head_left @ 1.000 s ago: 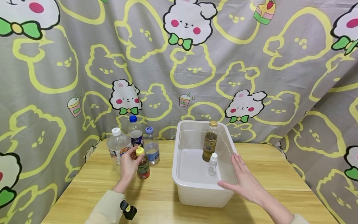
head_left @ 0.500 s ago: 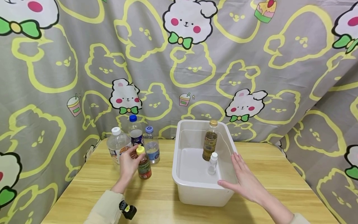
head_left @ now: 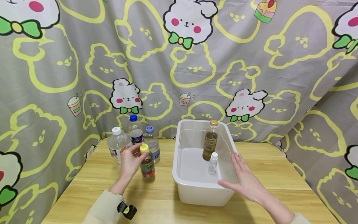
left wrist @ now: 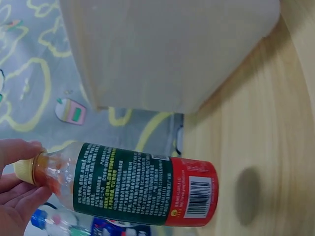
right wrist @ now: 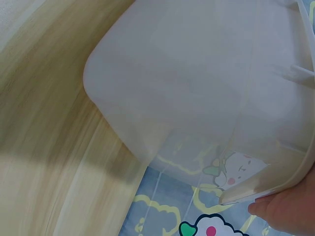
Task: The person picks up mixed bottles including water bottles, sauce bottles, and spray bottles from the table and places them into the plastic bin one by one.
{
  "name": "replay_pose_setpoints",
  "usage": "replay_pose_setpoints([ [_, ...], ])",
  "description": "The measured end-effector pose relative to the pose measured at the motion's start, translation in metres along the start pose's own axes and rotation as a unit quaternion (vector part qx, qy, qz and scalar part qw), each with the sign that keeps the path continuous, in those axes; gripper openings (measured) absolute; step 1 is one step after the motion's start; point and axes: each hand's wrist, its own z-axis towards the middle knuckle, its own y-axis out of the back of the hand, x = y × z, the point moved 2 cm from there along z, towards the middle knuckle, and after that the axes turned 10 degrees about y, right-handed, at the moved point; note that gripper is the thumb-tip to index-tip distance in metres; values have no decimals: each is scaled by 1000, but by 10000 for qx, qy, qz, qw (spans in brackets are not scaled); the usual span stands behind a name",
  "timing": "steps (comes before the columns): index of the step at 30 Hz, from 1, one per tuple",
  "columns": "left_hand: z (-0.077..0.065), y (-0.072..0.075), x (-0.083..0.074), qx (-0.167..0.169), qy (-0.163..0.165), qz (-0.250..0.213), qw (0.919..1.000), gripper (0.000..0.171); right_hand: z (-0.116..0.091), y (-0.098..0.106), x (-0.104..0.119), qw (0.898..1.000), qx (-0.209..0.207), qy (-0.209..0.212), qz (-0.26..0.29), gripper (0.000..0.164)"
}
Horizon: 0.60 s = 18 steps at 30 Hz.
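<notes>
yellow-capped bottle [head_left: 147,165] seemingly above table [head_left: 156,199]

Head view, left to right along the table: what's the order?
White-capped clear bottle → blue-capped bottle → yellow-capped bottle, held near its cap by the left hand → off-white plastic tub → right hand.

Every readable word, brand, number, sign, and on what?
"www" on the red band of the yellow-capped bottle; other print there blurred.
Its green label: Chinese print, too small.
Its barcode: no readable digits.
Gold-capped bottle, large white-capped bottle, dark-blue-capped bottle, light-blue-capped bottle: print too small or blurred.
</notes>
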Motion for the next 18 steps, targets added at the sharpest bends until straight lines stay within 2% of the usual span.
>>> replay_pose_setpoints([
  [18, -14, 12, -49, 227, -488, -29, 9985, 40, 1, 1, 1, 10000, 11, -16, 16, 99],
])
